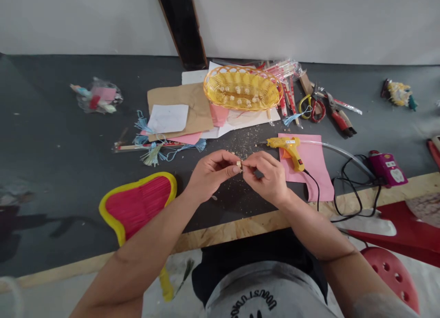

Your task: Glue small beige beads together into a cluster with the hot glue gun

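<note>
Between thumb and fingers, my left hand (213, 175) pinches a small pale piece (239, 164) whose exact kind is too small to tell. My right hand (267, 175) meets it from the other side, its thumb and forefinger pinched against the piece's edge; anything else inside that pinch is hidden. Crumbs (245, 144) are scattered on the dark table around both hands. Beyond them stands a yellow woven basket (213, 95) with several similar pale pieces inside. A yellow hot glue gun (290, 150) lies on pink paper (314, 171), just right of my right hand.
A pink fan with yellow edging (137, 205) lies near my left forearm. Scissors (311, 108) and red-handled pliers (340, 118) lie at back right. A black cord (357, 212) loops near a purple box (388, 169). Papers (199, 98), tassels (151, 155) and a leaning phone (184, 27) are behind.
</note>
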Action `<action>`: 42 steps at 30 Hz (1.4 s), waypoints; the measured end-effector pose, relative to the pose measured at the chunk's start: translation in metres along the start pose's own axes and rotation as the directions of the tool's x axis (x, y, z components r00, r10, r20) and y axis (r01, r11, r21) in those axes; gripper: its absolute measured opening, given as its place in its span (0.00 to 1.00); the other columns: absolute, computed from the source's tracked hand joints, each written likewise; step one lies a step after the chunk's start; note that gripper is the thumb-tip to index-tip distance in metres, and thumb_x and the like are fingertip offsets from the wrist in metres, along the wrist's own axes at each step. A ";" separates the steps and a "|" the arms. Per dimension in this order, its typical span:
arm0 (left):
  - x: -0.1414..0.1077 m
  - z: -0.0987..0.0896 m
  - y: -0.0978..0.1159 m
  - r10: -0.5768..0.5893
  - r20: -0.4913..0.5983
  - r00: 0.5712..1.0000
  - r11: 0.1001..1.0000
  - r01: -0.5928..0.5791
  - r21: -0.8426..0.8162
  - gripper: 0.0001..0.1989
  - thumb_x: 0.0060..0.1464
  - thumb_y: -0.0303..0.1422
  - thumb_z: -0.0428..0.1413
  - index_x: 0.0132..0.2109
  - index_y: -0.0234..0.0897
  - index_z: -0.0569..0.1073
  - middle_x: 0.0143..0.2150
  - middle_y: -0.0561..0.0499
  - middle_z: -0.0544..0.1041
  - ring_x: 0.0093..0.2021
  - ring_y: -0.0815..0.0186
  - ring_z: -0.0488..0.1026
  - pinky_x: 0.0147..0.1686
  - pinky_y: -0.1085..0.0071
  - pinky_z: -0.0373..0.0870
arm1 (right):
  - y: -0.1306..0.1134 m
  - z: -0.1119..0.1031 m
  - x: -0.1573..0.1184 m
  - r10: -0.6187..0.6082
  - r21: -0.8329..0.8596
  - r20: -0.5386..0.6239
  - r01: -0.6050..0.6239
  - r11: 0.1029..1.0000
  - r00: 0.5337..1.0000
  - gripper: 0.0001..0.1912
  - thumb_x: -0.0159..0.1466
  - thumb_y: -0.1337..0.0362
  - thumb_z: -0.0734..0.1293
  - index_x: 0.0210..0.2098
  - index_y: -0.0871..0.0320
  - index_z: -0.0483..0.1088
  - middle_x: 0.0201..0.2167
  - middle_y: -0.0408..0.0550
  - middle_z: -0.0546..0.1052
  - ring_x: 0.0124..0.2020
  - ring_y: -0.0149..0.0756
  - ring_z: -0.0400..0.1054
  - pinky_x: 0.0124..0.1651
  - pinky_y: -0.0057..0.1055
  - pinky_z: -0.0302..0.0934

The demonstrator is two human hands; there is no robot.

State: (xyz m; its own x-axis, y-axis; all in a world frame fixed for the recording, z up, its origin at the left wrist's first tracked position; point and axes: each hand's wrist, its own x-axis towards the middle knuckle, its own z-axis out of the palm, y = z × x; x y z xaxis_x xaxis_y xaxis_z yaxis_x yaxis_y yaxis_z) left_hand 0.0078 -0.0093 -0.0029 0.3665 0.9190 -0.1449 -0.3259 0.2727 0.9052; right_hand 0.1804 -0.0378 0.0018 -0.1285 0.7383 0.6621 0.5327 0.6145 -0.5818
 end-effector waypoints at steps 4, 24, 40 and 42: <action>-0.001 0.000 0.001 -0.035 -0.003 0.999 0.999 0.035 0.009 0.11 0.42 0.34 0.74 0.33 0.37 0.84 0.31 0.51 0.81 0.31 0.71 0.74 0.36 0.76 0.72 | -0.003 -0.002 0.001 0.111 0.105 0.055 -0.117 0.988 0.992 0.06 0.65 0.72 0.66 0.34 0.55 0.71 0.29 0.44 0.78 0.31 0.31 0.72 0.34 0.29 0.68; -0.001 0.004 0.010 -0.056 -0.058 0.997 0.987 0.047 -0.154 0.14 0.37 0.32 0.76 0.32 0.36 0.81 0.27 0.54 0.80 0.28 0.73 0.75 0.31 0.79 0.72 | 0.002 -0.001 -0.001 0.518 0.506 0.135 -0.508 0.697 0.845 0.22 0.73 0.50 0.61 0.26 0.55 0.61 0.20 0.37 0.64 0.20 0.25 0.58 0.25 0.27 0.56; -0.001 0.001 0.005 -0.096 0.002 0.995 0.990 0.095 -0.100 0.15 0.35 0.32 0.76 0.31 0.36 0.81 0.28 0.54 0.80 0.28 0.73 0.74 0.31 0.77 0.72 | 0.005 -0.002 0.000 0.180 0.367 0.163 -0.229 0.902 0.970 0.07 0.68 0.68 0.68 0.45 0.53 0.76 0.39 0.47 0.79 0.43 0.35 0.73 0.43 0.34 0.71; -0.001 0.000 0.004 -0.096 0.020 0.995 0.991 0.097 -0.087 0.14 0.38 0.35 0.76 0.33 0.36 0.83 0.29 0.52 0.81 0.29 0.72 0.74 0.33 0.76 0.72 | 0.004 -0.003 0.001 0.175 0.372 0.137 -0.215 0.903 0.975 0.07 0.68 0.68 0.68 0.44 0.53 0.76 0.38 0.47 0.79 0.42 0.34 0.73 0.43 0.34 0.70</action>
State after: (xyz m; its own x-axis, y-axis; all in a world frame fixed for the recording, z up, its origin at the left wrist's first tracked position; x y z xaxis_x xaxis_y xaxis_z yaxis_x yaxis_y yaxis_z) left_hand 0.0062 -0.0093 0.0012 0.4133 0.8829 -0.2228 -0.3633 0.3842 0.8488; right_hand 0.1848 -0.0355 0.0014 -0.1462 0.8656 0.4789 0.1976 0.4999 -0.8432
